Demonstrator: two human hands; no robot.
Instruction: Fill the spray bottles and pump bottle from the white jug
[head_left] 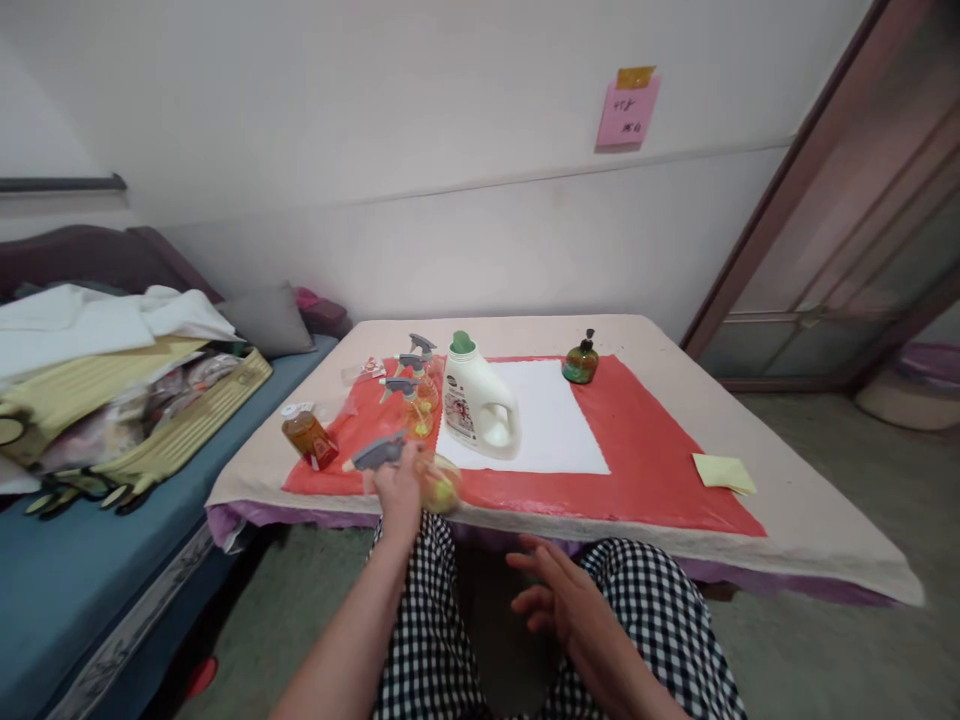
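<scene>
My left hand [399, 490] is closed around the neck of a clear spray bottle [442, 485] with a grey trigger head, tilted on its side over the front edge of the red cloth [525, 490]. The bottle has yellow in it and looks slightly blurred. My right hand [551, 595] hangs over my lap, fingers apart and holding nothing. Behind the left hand, several more spray bottles [418, 415] stand in a row. Beside them a white detergent jug [476, 400] with a green cap stands on the white sheet [555, 415].
An amber bottle [309, 437] with a white cap leans at the left. A green pump bottle [580, 360] stands at the back right, and a yellow paper pad [724, 473] lies at the right. A bed [112, 560] with bags adjoins the table [817, 520] on the left.
</scene>
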